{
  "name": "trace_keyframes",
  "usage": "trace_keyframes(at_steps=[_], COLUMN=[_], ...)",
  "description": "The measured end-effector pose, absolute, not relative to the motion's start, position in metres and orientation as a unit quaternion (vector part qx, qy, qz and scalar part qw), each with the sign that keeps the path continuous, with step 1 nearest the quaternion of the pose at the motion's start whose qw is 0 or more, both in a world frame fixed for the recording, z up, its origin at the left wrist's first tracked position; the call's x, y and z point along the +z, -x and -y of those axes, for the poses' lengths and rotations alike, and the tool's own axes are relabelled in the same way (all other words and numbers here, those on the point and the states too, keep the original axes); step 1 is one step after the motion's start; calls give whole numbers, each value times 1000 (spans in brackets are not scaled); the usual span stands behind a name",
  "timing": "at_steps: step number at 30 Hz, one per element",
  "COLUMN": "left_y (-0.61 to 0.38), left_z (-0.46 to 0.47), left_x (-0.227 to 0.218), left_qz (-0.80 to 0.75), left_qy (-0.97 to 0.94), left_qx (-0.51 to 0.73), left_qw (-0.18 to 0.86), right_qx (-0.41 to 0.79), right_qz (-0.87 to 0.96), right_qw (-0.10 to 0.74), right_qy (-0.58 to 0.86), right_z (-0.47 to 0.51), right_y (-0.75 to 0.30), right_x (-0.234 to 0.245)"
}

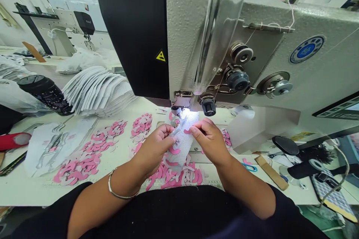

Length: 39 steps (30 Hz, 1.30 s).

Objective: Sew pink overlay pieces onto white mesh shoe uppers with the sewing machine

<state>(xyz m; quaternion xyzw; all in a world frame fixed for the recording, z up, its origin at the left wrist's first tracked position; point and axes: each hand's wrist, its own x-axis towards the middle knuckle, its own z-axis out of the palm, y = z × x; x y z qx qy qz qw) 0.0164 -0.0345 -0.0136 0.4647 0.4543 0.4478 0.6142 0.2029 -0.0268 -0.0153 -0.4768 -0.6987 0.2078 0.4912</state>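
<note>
Under the lit needle area of a sewing machine lies a white mesh fabric piece with pink curved patches on it. My left hand pinches the left edge of this fabric between thumb and fingers. On the other side my right hand pinches a small pink curved patch against the fabric, just in front of the presser foot. Loose pink and white curved pieces are heaped below the fabric, near my body. The fingertips partly hide what they grip.
More piles of pink pieces lie on the left. Behind them stand a stack of white fabric pieces and a black patterned bottle. A paper template lies left. Blue-handled snippers and a brown strip are right.
</note>
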Motion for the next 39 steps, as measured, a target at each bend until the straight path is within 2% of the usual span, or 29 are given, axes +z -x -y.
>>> trace_keyframes(at_steps=[13, 21, 31, 34, 39], left_y=[-17, -19, -23, -21, -14], left_z=[35, 33, 29, 25, 10], left_x=[-20, -15, -20, -17, 3], left_qz=[-404, -442, -477, -494, -488], left_qy=[-412, -500, -508, -507, -512], left_qx=[463, 446, 447, 442, 408], left_qw=[673, 596, 561, 551, 577], right_qx=[178, 169, 140, 88, -109], right_qz=[698, 688, 697, 708, 772], right_qw=[506, 531, 536, 527, 494], right_qy=[474, 465, 456, 462, 386], right_z=[21, 22, 20, 19, 14], right_y=[-194, -187, -185, -188, -198], right_x=[-26, -32, -36, -37, -34])
